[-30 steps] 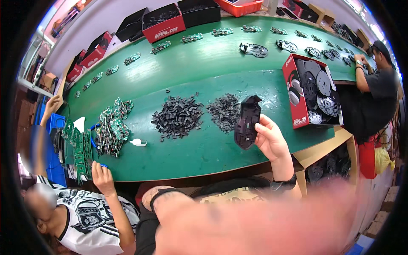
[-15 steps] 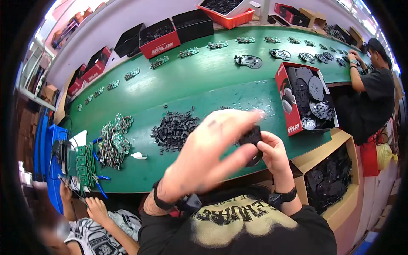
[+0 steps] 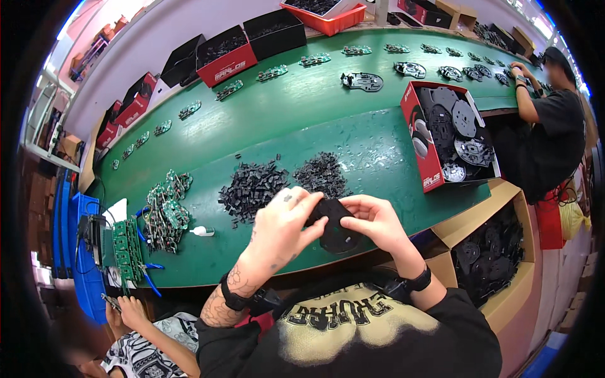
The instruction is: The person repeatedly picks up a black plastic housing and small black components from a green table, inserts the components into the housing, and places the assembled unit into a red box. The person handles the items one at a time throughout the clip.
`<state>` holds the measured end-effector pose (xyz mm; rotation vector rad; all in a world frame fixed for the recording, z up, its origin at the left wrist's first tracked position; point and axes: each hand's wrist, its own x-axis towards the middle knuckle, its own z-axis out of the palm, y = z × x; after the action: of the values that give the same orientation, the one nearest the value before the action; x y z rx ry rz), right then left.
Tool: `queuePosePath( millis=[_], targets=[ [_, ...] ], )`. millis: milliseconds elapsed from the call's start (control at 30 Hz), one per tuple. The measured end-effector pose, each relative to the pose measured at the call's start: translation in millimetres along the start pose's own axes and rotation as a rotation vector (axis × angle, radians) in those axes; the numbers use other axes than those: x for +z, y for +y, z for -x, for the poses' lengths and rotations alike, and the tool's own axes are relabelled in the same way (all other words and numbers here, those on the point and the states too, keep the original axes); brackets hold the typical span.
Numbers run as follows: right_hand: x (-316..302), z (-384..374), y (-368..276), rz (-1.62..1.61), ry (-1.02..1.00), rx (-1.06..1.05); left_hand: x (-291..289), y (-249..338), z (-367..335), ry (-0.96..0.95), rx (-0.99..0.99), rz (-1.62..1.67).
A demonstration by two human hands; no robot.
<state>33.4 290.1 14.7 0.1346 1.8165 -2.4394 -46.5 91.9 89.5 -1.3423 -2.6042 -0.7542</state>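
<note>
Both hands hold a black plastic mouse shell, rounded and flat, over the front edge of the green table. My left hand pinches its upper left edge with thumb and fingers. My right hand grips the upper right side, thumb on the face. Whether a small part sits between my left fingertips is hidden. Just beyond my hands lie two heaps of small black parts: a wider heap of little blocks on the left and a heap of finer pieces on the right.
A red box of dark plates stands right, above a carton of black parts. Circuit boards, a white bottle and blue-handled pliers lie left. A co-worker's hands are lower left; another person sits far right.
My left hand, blurred and spread above the shell before, has come down onto its edge. My right hand and the shell have shifted left, and the finer heap shows more fully.
</note>
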Motion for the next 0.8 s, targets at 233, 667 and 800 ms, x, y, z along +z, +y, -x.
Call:
queuePosePath(
  millis=[233,667,800],
  targets=[
    [-30.5,-32.4,-7.9,0.569,0.358,-0.347,-10.3,-57.0,-43.7,0.204,-0.185,0.046],
    [-32.9,-47.7,19.3,1.029,0.457,-0.626,91.2,-205.6,-194.4,0.219,-0.688,-0.155],
    [-21.4,-51.3,21.3,0.879,0.402,-0.713,88.7,-199.8,-213.6,0.067,-0.607,-0.538]
  ],
)
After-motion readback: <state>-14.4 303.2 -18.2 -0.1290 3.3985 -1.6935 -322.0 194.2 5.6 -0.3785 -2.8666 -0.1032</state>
